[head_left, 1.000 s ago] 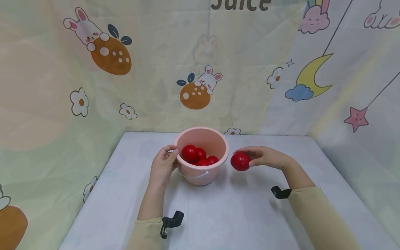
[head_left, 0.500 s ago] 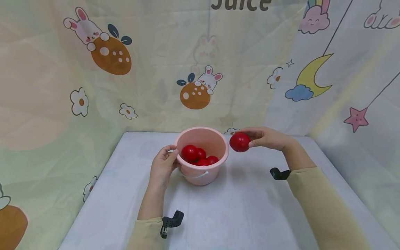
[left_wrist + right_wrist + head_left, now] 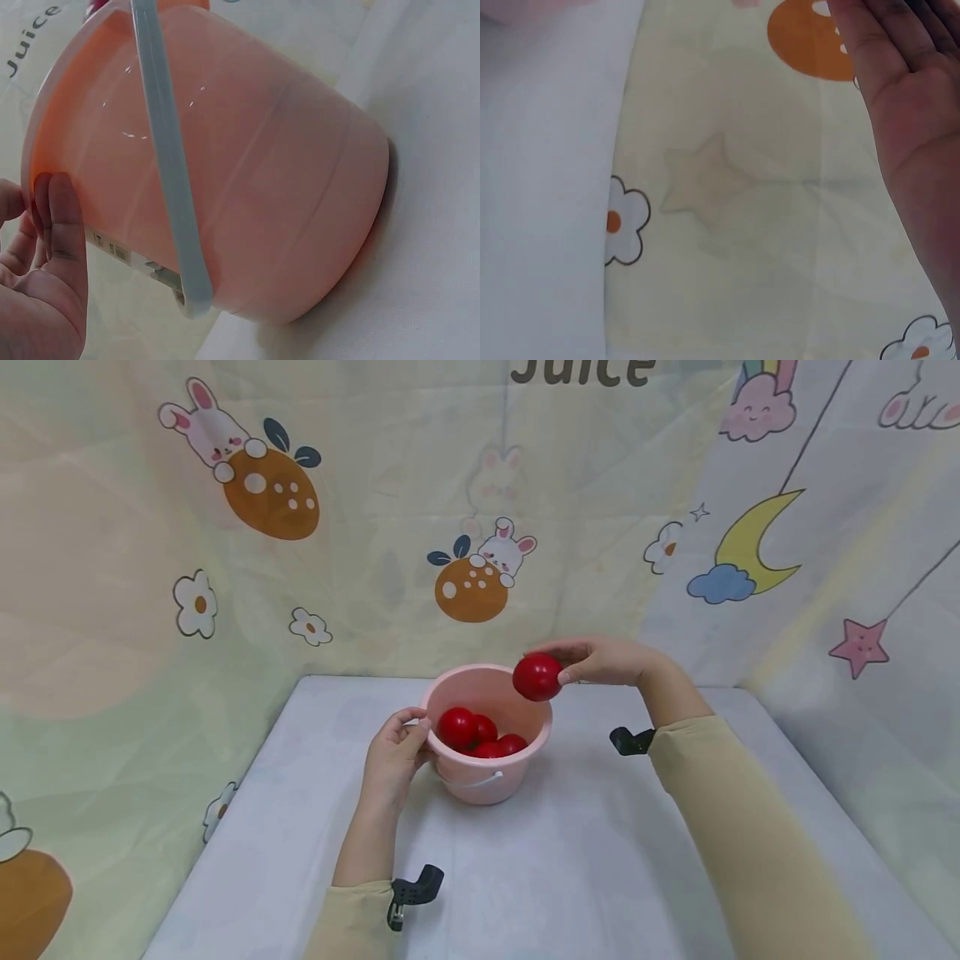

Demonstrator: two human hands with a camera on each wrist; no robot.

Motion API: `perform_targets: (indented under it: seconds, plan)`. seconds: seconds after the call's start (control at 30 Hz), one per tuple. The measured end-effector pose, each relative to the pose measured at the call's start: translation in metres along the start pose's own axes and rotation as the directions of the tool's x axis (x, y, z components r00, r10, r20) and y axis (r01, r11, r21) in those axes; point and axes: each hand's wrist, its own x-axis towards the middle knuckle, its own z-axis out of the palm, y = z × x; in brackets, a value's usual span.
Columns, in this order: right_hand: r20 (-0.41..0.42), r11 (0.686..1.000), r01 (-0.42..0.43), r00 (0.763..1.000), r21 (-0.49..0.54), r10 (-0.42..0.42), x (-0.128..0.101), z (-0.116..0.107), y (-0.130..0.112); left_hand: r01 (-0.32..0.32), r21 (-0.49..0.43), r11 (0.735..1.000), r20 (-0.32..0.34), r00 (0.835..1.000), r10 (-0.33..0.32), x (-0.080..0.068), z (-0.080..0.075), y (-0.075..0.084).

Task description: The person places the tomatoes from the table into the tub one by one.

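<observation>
A pink bucket [image 3: 480, 781] stands upright on the white table, its pale handle [image 3: 169, 150] hanging down the near side. Several shiny red tomatoes [image 3: 457, 727] lie inside it. My left hand [image 3: 392, 756] pinches the bucket's rim at the left; in the left wrist view its fingers [image 3: 66, 217] lie against the wall just under the rim. My right hand [image 3: 600, 662] grips another red tomato [image 3: 537, 677] between thumb and fingers, raised over the bucket's far right rim. In the right wrist view, only part of the right hand [image 3: 915, 112] shows, with its tomato out of sight.
The white table [image 3: 570, 860] ends at a cloth backdrop [image 3: 375, 527] printed with rabbits, flowers and a moon. Black camera mounts sit at the left cuff [image 3: 416, 887] and the right cuff [image 3: 632, 741].
My right hand has lifted the tomato from low beside the bucket, then carried it left over the rim. My left hand stays on the rim, and the bucket has not moved.
</observation>
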Motion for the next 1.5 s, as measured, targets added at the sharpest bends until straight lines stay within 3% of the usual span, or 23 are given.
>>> perform_targets:
  seconds: [0.27, 0.53, 0.7, 1.07, 1.3, 1.5]
  plan:
    - [0.076, 0.997, -0.058, 0.996, 0.045, 0.054, 0.030, 0.007, -0.020, -0.015, -0.028, 0.999, 0.013, 1.000, 0.015, 0.002, -0.002, -0.002]
    - [0.155, 0.996, -0.078, 0.984, -0.039, 0.083, 0.055, 0.021, -0.037, -0.006, -0.013, 1.000, 0.005, 1.000, 0.006, 0.002, -0.002, -0.001]
    - [0.223, 0.996, -0.080, 0.971, -0.026, 0.084, 0.070, 0.032, -0.045, -0.001, -0.007, 1.000, 0.005, 1.000, 0.001, 0.001, -0.003, 0.000]
    - [0.284, 0.977, -0.169, 0.938, -0.127, 0.199, 0.094, 0.050, -0.048, -0.007, -0.009, 1.000, 0.015, 1.000, 0.007, 0.002, -0.003, 0.000]
    - [0.378, 0.969, -0.223, 0.892, -0.107, 0.247, 0.101, 0.058, -0.043, -0.005, 0.000, 1.000, 0.008, 1.000, 0.005, 0.005, -0.001, -0.001]
    - [0.389, 0.974, -0.199, 0.893, -0.107, 0.225, 0.105, 0.062, -0.040, -0.004, 0.007, 1.000, -0.004, 1.000, 0.004, 0.004, -0.002, -0.001]
